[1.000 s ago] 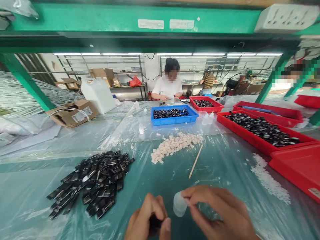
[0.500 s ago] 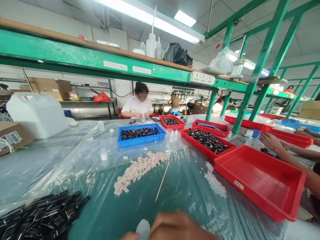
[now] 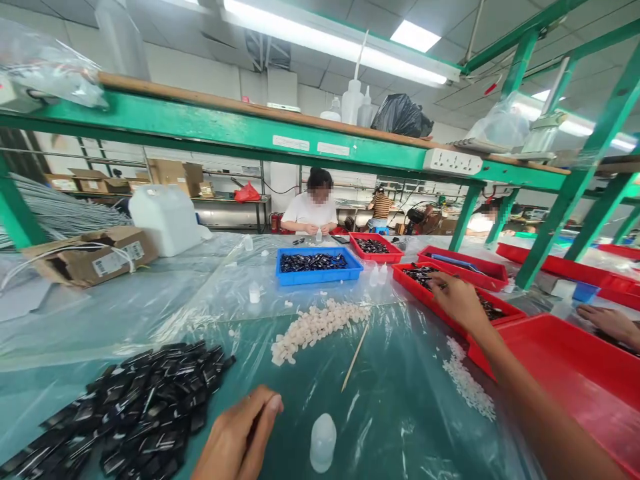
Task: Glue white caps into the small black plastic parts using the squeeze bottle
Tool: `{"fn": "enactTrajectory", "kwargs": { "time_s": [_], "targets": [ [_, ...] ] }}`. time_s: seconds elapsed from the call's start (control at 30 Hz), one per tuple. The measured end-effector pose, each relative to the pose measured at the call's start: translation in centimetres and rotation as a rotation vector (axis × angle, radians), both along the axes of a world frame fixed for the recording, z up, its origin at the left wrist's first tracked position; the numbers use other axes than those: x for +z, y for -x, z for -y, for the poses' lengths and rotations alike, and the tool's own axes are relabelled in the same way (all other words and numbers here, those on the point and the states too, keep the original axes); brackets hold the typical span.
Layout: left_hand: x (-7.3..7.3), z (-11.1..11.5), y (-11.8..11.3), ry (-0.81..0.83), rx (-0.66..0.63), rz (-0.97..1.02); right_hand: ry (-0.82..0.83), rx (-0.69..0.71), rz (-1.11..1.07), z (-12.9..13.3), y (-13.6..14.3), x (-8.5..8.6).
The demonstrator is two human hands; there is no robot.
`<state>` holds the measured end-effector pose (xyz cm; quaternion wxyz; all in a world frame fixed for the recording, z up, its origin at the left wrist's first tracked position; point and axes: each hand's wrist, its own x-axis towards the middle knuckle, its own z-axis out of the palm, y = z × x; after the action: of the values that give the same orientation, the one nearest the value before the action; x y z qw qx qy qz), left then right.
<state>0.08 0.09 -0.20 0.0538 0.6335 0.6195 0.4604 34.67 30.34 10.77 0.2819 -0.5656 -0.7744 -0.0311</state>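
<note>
My left hand (image 3: 235,440) rests low over the plastic-covered table, fingers pressed together, with nothing visible in it. Just right of it a small translucent bottle (image 3: 323,441) stands on the sheet, apart from both hands. My right hand (image 3: 457,300) reaches far forward and right, its fingertips down among the black parts in a red tray (image 3: 450,319). Whether it grips one is hidden. A heap of black parts (image 3: 135,407) lies left of my left hand.
A pile of pale small pieces (image 3: 315,327) and a thin wooden stick (image 3: 354,358) lie mid-table, with white bits (image 3: 467,383) to the right. A blue tray (image 3: 320,263), more red trays (image 3: 575,373), a cardboard box (image 3: 90,257) and a white jug (image 3: 165,217) stand around. A person (image 3: 310,210) sits opposite; another person's hand (image 3: 607,323) is at right.
My right hand let go of the small bottle, which now stands on the table, and reached out to the red tray. The view swung right, then back left.
</note>
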Motion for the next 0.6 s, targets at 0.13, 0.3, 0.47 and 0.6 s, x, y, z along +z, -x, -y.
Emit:
{"fn": "enactTrajectory", "kwargs": {
  "time_s": [0.13,0.3,0.47,0.6],
  "targets": [
    [0.0,-0.4,3.0,0.102,0.091,-0.052,0.101,0.325,-0.027,5.1,6.4,-6.3],
    [-0.7,-1.2,3.1,0.259,0.174,-0.156,0.236,0.712,0.029,11.8,10.7,-9.6],
    [0.9,-1.0,4.5,0.48,0.314,-0.339,0.326,0.921,0.05,14.0,9.9,-9.3],
    [3.6,0.9,8.7,0.572,0.56,-0.434,0.383,0.904,0.112,13.2,8.9,-10.9]
  ]
}}
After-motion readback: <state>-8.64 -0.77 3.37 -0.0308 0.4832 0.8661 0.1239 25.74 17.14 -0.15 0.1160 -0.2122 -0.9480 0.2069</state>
